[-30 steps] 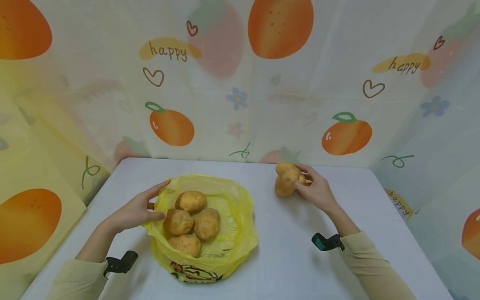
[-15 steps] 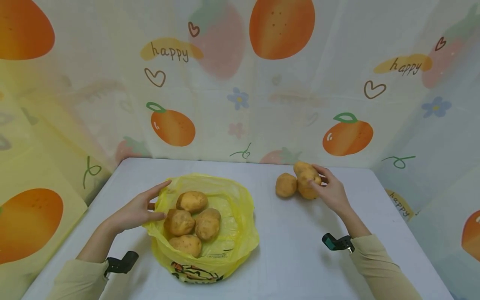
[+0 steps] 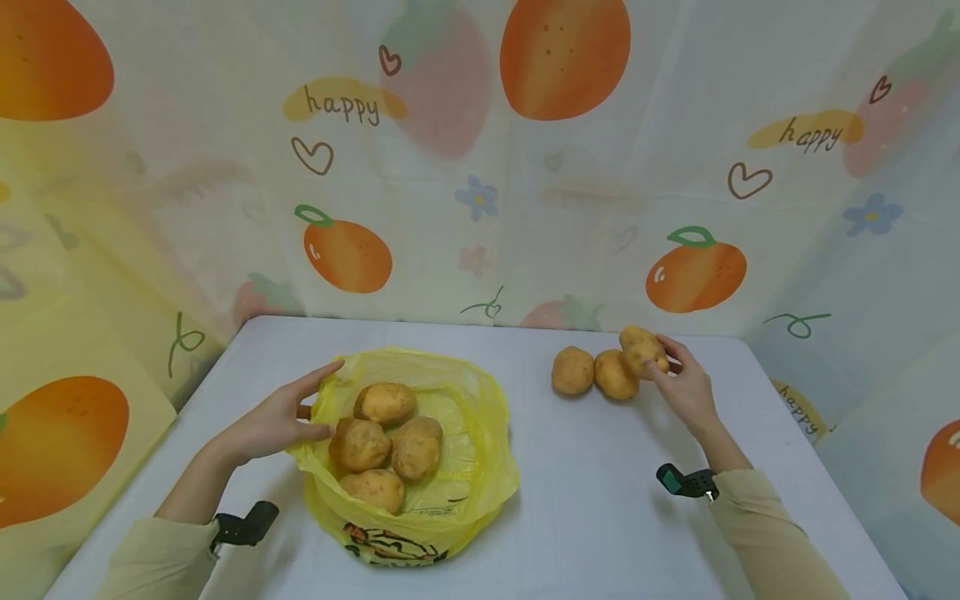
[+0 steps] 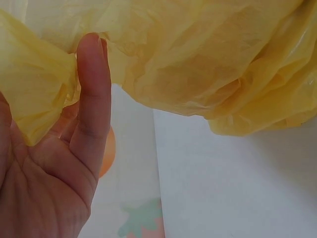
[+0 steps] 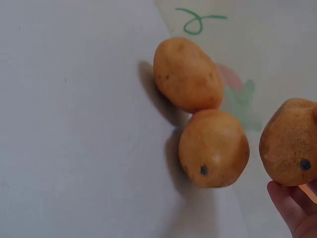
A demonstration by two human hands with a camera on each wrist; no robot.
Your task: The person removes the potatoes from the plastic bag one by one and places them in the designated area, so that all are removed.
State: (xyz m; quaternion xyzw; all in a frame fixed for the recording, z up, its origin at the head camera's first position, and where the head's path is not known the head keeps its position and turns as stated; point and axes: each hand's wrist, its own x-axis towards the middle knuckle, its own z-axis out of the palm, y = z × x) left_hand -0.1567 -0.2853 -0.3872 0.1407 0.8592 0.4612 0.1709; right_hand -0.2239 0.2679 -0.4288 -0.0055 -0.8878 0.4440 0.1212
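My left hand (image 3: 270,423) holds the left rim of a yellow plastic bag (image 3: 480,500), its thumb and index finger apart along the edge. In the left wrist view, thin plastic (image 4: 37,74) lies between the fingers. Inside the bag, several potatoes (image 3: 416,450) rest in its left half. At the back right, my right hand (image 3: 686,387) pinches a potato (image 3: 640,348) between thumb and fingers, just above the table. Beside it, a round potato (image 3: 572,371) and another potato (image 3: 615,377) touch each other on the table; both also show in the right wrist view.
A white-covered table (image 3: 570,492) carries everything. Its back edge meets a hanging cloth (image 3: 525,242) printed with fruit, which also runs along both sides. A black wrist camera (image 3: 243,525) sits on the left forearm, another wrist camera (image 3: 686,482) on the right.
My right hand has moved right with its potato, from in front of the other potatoes to their right side, bringing both into view. The left hand and the bag stay put.
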